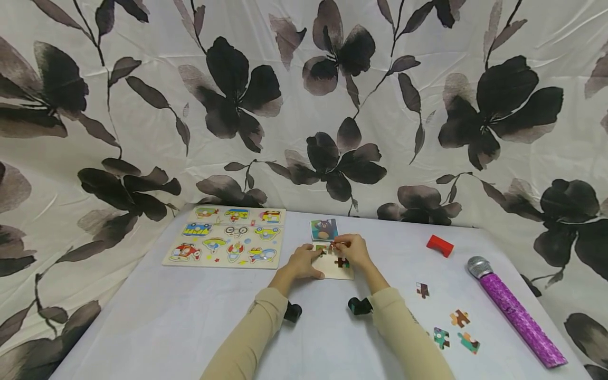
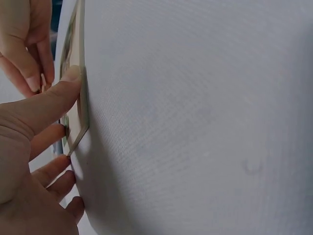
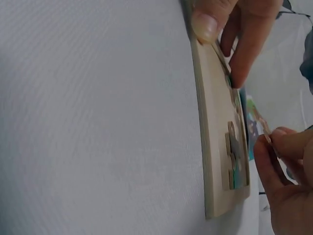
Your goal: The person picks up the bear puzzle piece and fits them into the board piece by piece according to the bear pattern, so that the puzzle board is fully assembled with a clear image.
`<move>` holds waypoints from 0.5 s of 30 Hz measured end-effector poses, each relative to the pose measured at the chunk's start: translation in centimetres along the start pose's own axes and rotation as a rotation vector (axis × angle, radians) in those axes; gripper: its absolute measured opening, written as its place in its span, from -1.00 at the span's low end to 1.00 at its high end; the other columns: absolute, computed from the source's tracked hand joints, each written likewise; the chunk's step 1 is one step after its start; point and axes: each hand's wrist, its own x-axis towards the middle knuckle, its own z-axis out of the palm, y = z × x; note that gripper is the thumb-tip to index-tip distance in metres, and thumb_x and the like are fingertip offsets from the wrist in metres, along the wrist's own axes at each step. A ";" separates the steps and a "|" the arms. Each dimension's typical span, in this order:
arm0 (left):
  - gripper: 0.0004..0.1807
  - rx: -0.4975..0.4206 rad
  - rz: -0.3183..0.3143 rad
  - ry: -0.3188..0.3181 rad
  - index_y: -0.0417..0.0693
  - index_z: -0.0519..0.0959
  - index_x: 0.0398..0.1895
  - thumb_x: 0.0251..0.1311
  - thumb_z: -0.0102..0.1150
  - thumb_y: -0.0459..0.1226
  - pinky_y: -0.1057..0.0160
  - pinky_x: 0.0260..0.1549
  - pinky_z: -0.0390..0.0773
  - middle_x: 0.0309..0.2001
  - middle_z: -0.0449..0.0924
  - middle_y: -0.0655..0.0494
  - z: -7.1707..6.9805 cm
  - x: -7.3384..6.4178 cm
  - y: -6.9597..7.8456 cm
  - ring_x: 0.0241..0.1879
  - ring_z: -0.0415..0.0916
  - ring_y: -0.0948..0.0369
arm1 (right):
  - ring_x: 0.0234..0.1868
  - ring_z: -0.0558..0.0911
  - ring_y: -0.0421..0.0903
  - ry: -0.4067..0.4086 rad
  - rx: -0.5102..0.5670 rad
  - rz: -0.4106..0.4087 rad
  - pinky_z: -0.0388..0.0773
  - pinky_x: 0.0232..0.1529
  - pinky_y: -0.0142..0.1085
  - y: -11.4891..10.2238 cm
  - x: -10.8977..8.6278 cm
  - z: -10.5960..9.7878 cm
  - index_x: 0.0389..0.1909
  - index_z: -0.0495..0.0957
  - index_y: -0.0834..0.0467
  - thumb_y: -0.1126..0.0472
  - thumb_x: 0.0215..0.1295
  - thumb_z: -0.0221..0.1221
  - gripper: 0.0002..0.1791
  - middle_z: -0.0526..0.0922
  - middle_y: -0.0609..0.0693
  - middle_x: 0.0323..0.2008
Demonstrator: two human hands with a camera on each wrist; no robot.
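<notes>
A small wooden jigsaw board (image 1: 339, 272) lies on the table, with a few pieces (image 1: 341, 262) set in its recess. My left hand (image 1: 302, 262) grips the board's left side between thumb and fingers; in the left wrist view its thumb (image 2: 63, 90) lies on the near edge. Above the board's far part, my right hand (image 1: 355, 251) pinches a small jigsaw piece (image 3: 264, 122) between thumb and fingertips. The piece is tilted, seen nearly edge-on, so its picture is mostly hidden. Just behind the board is a picture card (image 1: 324, 230) showing a dark animal.
Several loose jigsaw pieces (image 1: 459, 318) lie to the right. Beyond them are a red block (image 1: 440, 246) and a microphone with a glittery purple handle (image 1: 520, 315). At the left lies a large vehicle puzzle board (image 1: 223, 243). A floral cloth (image 1: 332, 105) hangs behind the white table.
</notes>
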 end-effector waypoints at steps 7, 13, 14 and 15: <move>-0.17 -0.017 -0.013 -0.013 -0.12 0.36 0.30 -0.08 0.44 -0.08 -0.10 0.20 0.30 0.33 0.19 -0.22 0.1 0.1 -0.1 0.29 0.16 -0.13 | -0.22 0.63 0.07 -0.067 -0.050 0.010 0.61 -0.22 -0.17 0.2 -0.1 0.7 -0.17 0.63 0.41 0.39 0.08 0.30 -0.74 0.64 0.29 -0.14; -0.12 -0.014 0.016 0.008 -0.02 0.36 0.31 -0.13 0.44 0.07 -0.08 0.15 0.34 0.31 0.22 -0.19 0.9 1.3 -1.4 0.28 0.17 -0.11 | -0.15 0.62 0.09 -0.109 -0.152 -0.095 0.59 -0.11 -0.09 0.3 0.1 1.1 -0.24 0.66 0.38 0.40 0.12 0.26 -0.82 0.65 0.24 -0.18; -0.12 -0.010 0.018 0.009 -0.01 0.37 0.31 -0.13 0.43 0.08 -0.08 0.15 0.35 0.31 0.22 -0.19 0.9 1.3 -1.4 0.28 0.18 -0.11 | -0.13 0.61 0.10 -0.121 -0.178 -0.123 0.58 -0.08 -0.07 0.3 0.1 1.1 -0.26 0.67 0.38 0.41 0.13 0.25 -0.84 0.65 0.23 -0.19; -0.12 -0.015 0.016 0.007 -0.02 0.37 0.31 -0.13 0.44 0.06 -0.08 0.15 0.35 0.31 0.22 -0.19 0.9 1.3 -1.4 0.28 0.17 -0.11 | -0.13 0.61 0.12 -0.132 -0.203 -0.152 0.57 -0.07 -0.05 0.2 0.1 1.2 -0.27 0.67 0.38 0.42 0.14 0.24 -0.86 0.64 0.23 -0.21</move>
